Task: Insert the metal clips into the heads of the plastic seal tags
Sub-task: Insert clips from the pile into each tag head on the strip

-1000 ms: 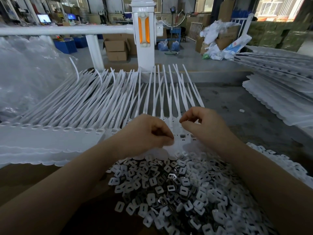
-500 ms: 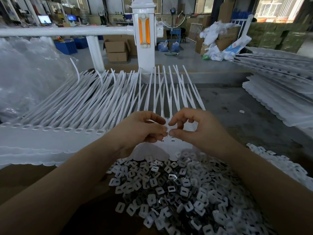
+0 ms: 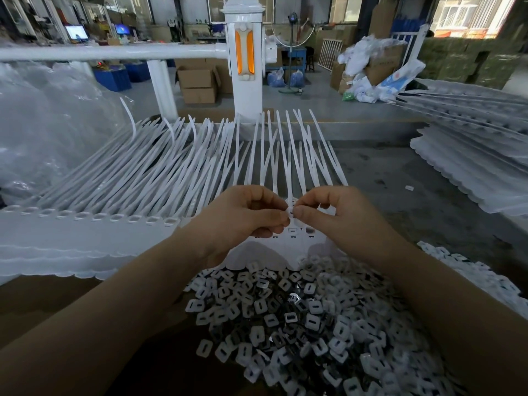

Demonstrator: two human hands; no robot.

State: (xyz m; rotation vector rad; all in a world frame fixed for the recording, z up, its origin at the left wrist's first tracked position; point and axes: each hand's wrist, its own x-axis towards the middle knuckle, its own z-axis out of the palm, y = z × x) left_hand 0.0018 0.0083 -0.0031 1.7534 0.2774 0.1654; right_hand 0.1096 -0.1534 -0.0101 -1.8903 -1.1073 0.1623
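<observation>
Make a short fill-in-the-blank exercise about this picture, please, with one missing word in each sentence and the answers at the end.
1. The left hand and the right hand pinch one small clip with their ____ fingers.
2. The loose pile of clips lies ____ the two hands in the picture.
3. The seal tags are ____ in colour.
4. The white post behind the tags has two ____ strips.

Missing words: both; below; white; orange

pinched piece point(image 3: 291, 213) mostly hidden by hands point(image 3: 245, 215)
</observation>
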